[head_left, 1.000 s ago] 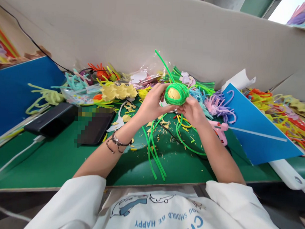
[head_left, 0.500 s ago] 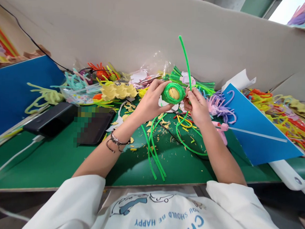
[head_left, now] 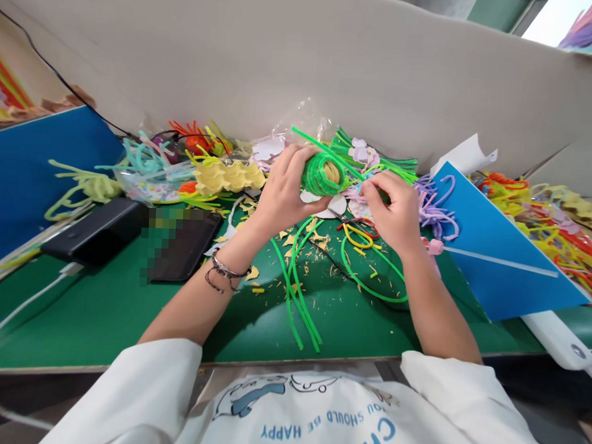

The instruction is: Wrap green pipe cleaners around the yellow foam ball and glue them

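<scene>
Held up over the green table is a yellowish core wrapped in green pipe cleaner [head_left: 321, 175]. My left hand [head_left: 288, 189] grips this wrapped piece from the left, fingers behind it and thumb below. To its right, my right hand [head_left: 392, 203] pinches a green pipe cleaner strand [head_left: 328, 147], whose free end slants up and left across the top of the wrapped piece. Below the hands lie loose green pipe cleaners [head_left: 298, 293]. Yellow-handled scissors [head_left: 357, 237] rest near my right hand.
A phone [head_left: 191, 247] and a black power bank [head_left: 99, 228] lie to the left. A yellow egg-carton piece [head_left: 229, 176] and pipe cleaner bundles line the back. Blue boards [head_left: 508, 255] flank the table [head_left: 253, 337], and yellow scraps are scattered mid-table. A pink glue gun [head_left: 434, 247] sits beside my right forearm.
The green strand has swung from nearly upright down to the left, over the wrapped piece. The wrapped piece has turned and shifted slightly left; my right hand has moved a little right.
</scene>
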Tool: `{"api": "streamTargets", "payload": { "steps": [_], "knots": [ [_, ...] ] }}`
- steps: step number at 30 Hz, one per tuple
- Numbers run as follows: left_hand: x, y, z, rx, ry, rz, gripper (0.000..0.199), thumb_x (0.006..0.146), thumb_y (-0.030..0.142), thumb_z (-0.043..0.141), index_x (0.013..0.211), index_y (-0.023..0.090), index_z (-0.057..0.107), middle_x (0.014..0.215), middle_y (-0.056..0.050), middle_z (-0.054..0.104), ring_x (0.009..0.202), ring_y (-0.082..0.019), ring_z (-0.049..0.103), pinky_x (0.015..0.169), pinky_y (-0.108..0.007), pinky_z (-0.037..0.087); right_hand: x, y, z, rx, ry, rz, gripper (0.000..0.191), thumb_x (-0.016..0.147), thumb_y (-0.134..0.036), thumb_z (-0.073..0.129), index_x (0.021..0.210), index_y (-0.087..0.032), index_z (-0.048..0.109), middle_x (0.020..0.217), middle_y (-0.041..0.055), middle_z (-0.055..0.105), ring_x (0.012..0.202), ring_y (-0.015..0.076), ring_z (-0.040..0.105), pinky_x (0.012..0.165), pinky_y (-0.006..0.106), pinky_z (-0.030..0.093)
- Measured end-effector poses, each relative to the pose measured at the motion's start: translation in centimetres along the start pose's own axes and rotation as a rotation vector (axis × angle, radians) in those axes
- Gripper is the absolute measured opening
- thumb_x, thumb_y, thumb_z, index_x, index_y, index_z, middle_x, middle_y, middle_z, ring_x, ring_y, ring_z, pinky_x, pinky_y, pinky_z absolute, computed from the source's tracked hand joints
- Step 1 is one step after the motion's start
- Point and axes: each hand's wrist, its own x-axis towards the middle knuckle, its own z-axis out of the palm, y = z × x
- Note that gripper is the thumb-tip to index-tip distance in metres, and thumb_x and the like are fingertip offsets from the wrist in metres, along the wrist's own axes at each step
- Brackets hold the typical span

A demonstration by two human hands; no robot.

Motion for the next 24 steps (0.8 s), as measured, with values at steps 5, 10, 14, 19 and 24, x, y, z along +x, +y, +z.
{"api": "streamTargets", "payload": {
  "steps": [5,10,14,19,24],
  "knots": [
    [-0.1,-0.3,-0.3,-0.016,-0.009,-0.056,0.069,0.083,0.054,0.063,0.137,0.023,0.032,0.125,-0.015,0.055,0.122,-0.034,0.054,0.106,-0.050,0.042,-0.2,-0.6,-0.3,-0.100,-0.052,-0.045,0.029,0.092,-0.031,0.049,0.065,-0.021,0.053,0.060,-0.0009,0.052,0.057,0.0121,0.044,0.057,0.030,0.033],
    [0.3,0.1,-1.1,-0.101,0.020,-0.148,0.089,0.083,0.052,0.065,0.150,0.024,0.013,0.142,-0.017,0.046,0.124,-0.032,0.053,0.106,-0.046,0.042,-0.1,-0.2,-0.9,-0.143,-0.084,-0.024,0.029,0.089,-0.029,0.052,0.061,-0.020,0.053,0.057,-0.0015,0.050,0.054,0.0110,0.042,0.055,0.029,0.031],
    [0.4,-0.2,-1.3,-0.042,0.013,-0.097,0.079,0.087,0.050,0.061,0.149,0.025,0.019,0.147,-0.017,0.044,0.128,-0.032,0.050,0.110,-0.047,0.039,0.0,0.0,-1.6,-0.170,-0.139,-0.002,0.029,0.087,-0.029,0.052,0.060,-0.020,0.053,0.056,-0.0018,0.050,0.053,0.0100,0.042,0.055,0.028,0.030],
    [0.2,-0.9,-1.2,0.089,0.040,-0.035,0.066,0.091,0.051,0.055,0.146,0.025,0.030,0.135,-0.016,0.054,0.127,-0.033,0.051,0.110,-0.052,0.039,0.1,0.1,-2.1,-0.202,-0.185,0.048,0.025,0.085,-0.027,0.054,0.061,-0.019,0.053,0.056,-0.0022,0.050,0.054,0.0099,0.041,0.055,0.028,0.029],
    [0.2,-0.6,-0.9,0.145,-0.024,0.031,0.064,0.088,0.053,0.059,0.142,0.024,0.040,0.126,-0.014,0.059,0.118,-0.033,0.056,0.102,-0.049,0.045,0.0,-0.3,-1.7,-0.175,-0.205,0.061,0.011,0.086,-0.028,0.057,0.080,-0.020,0.061,0.066,-0.0010,0.057,0.057,0.0113,0.045,0.057,0.029,0.033]
  ]
}}
